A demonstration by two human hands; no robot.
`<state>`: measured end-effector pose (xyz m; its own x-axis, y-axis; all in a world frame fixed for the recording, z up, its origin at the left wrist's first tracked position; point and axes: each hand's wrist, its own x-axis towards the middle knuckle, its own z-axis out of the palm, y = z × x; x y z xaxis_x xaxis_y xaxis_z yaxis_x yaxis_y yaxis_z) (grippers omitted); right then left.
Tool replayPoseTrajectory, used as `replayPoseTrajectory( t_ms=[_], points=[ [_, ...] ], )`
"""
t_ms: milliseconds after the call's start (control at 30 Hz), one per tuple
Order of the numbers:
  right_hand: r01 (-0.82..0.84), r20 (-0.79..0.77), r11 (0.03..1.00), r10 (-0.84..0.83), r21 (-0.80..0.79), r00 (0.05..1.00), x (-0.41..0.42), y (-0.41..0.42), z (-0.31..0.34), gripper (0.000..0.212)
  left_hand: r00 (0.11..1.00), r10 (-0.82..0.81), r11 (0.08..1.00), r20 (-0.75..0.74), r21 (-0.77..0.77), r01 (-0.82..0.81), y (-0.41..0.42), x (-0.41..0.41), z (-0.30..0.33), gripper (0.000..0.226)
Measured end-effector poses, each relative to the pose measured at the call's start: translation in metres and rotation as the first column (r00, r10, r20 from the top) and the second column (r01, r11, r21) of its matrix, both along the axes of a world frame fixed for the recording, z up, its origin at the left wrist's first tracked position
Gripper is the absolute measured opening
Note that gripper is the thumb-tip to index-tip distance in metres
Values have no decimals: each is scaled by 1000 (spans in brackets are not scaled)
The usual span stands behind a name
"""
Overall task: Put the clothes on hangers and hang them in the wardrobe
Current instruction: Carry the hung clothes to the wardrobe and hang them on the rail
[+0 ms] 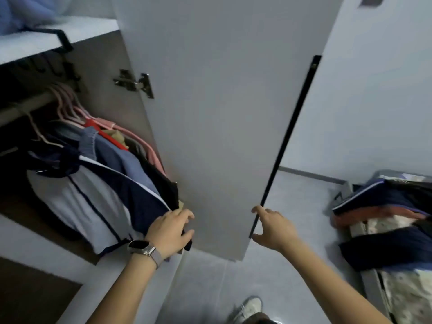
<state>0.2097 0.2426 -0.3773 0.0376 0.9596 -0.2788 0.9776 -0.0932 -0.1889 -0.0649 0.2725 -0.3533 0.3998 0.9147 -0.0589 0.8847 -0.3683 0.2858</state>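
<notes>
The wardrobe door [222, 113] stands open, filling the centre of the view. Hanging clothes [98, 183] fill the wardrobe [88, 43] interior at left, suspended from pink hangers [77, 111] on the rail. The left hand [170, 230] presses against the navy-and-white garment at the door's inner side, fingers curled over the fabric edge. The right hand [273, 225] is spread at the door's dark outer edge, thumb and forefinger apart. A clothes pile [385, 218] lies at right, partly cut off. Motion blur softens detail.
</notes>
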Motion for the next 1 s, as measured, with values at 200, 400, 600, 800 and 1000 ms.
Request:
replayPoseTrajectory(
  t_ms=[200, 400, 600, 800, 1000],
  points=[
    [252, 10, 968, -252, -18, 968, 84, -72, -9, 71, 965, -261, 965, -21, -15, 261, -9, 94, 1, 44],
    [438, -20, 899, -438, -16, 899, 159, -139, -9, 70, 889, -452, 892, -67, -40, 451, -27, 190, 4, 46],
    [586, -20, 809, -587, -44, 810, 234, -223, -6, 66, 801, -596, 801, -49, -105, 590, -70, 294, -1, 47],
    [722, -52, 684, -729, -107, 683, 300, -315, -14, 69, 695, -718, 694, -40, -126, 709, -128, 385, -12, 47],
    [844, -83, 526, -851, -107, 519, 345, -409, -24, 65, 574, -817, 576, -49, -120, 809, -184, 466, -17, 47]
  ],
)
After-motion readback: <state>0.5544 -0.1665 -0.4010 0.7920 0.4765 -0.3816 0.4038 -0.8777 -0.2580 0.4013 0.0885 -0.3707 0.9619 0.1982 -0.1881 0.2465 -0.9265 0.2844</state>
